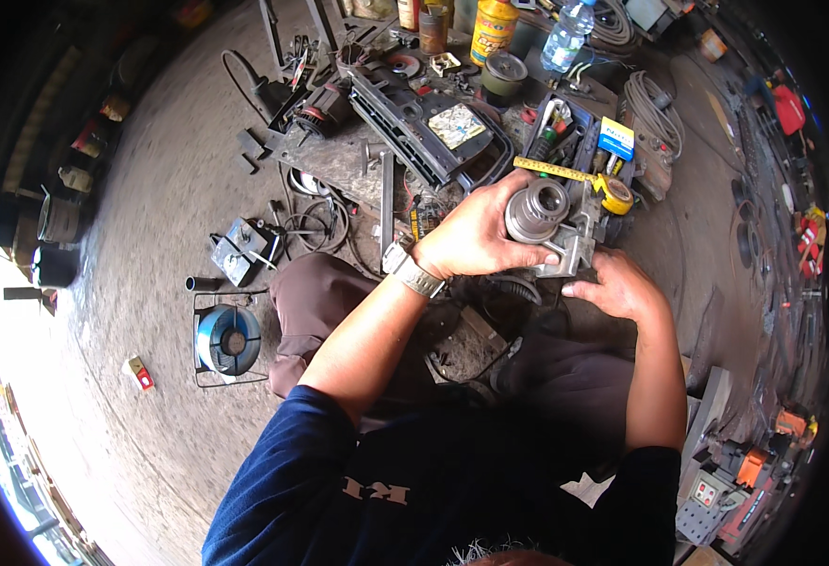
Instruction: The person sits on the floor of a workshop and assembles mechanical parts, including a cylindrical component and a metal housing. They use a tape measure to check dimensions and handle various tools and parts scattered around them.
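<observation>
My left hand [476, 231] is wrapped around a grey metal gear housing [568, 247], its thumb lying along the near side. A round collar with stepped rings [535, 209] stands up from the housing, its open end facing me. At the housing's lower right edge is my right hand [625, 286], fingers curled against the metal and partly hidden behind it, thumb pointing left. Just beyond the housing lies a yellow tape measure [616, 194], its blade [554, 169] pulled out to the left. Several hand tools [554, 127] fill a tray behind it.
A low work surface ahead carries a long black frame [405, 132], an angle grinder [315, 111], a yellow bottle [495, 30] and a clear water bottle [567, 36]. Coiled cable [655, 104] lies right. On the floor at left sit a blue spool [228, 340] and a metal box [243, 250].
</observation>
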The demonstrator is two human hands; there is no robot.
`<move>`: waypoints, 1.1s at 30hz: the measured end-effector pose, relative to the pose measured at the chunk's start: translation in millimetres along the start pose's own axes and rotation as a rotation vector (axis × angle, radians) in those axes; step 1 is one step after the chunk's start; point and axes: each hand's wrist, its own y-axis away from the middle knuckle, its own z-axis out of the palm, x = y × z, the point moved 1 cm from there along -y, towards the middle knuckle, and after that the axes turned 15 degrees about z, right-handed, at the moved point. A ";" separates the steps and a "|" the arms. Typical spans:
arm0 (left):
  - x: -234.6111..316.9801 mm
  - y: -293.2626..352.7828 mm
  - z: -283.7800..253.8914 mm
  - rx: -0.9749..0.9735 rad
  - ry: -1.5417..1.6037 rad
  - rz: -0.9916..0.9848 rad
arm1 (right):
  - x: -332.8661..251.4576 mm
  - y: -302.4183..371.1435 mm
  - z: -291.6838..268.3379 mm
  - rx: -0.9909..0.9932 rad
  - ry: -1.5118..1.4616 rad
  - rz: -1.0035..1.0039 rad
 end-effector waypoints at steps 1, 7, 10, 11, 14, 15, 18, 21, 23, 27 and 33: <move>1.6 -0.6 -0.6 0.009 0.013 0.010 | 1.3 -1.6 0.7 -0.004 -0.016 -0.007; 0.4 -2.2 -4.2 -0.023 -0.013 0.048 | 6.3 -9.3 7.2 0.029 -0.082 -0.099; -0.9 -4.9 -5.8 -0.027 -0.051 0.109 | 9.9 -10.3 9.3 0.010 -0.185 -0.101; 0.4 -5.0 -7.3 -0.038 -0.051 0.096 | 11.7 -13.2 10.9 -0.019 -0.201 -0.077; 0.8 -4.0 -8.2 -0.034 -0.062 0.105 | 16.6 -20.4 14.9 -0.011 -0.162 -0.072; -1.2 -3.4 -7.8 -0.025 -0.061 0.115 | 14.4 -21.0 14.7 -0.015 -0.178 -0.079; -3.1 -2.0 -8.3 -0.017 -0.079 0.127 | 3.8 -20.1 15.3 -0.027 -0.247 -0.097; -5.6 0.4 -9.2 0.004 -0.061 0.149 | -1.3 -23.4 19.3 -0.052 -0.305 -0.101; -5.9 -2.0 -7.1 -0.003 -0.112 0.174 | 6.2 -27.0 22.4 -0.082 -0.284 -0.054; -2.6 -2.7 -9.2 -0.049 -0.155 0.132 | 23.2 -39.4 39.6 -0.118 -0.322 0.004; -3.1 0.0 -11.4 -0.030 -0.228 0.150 | 20.5 -48.1 52.8 -0.164 -0.237 0.097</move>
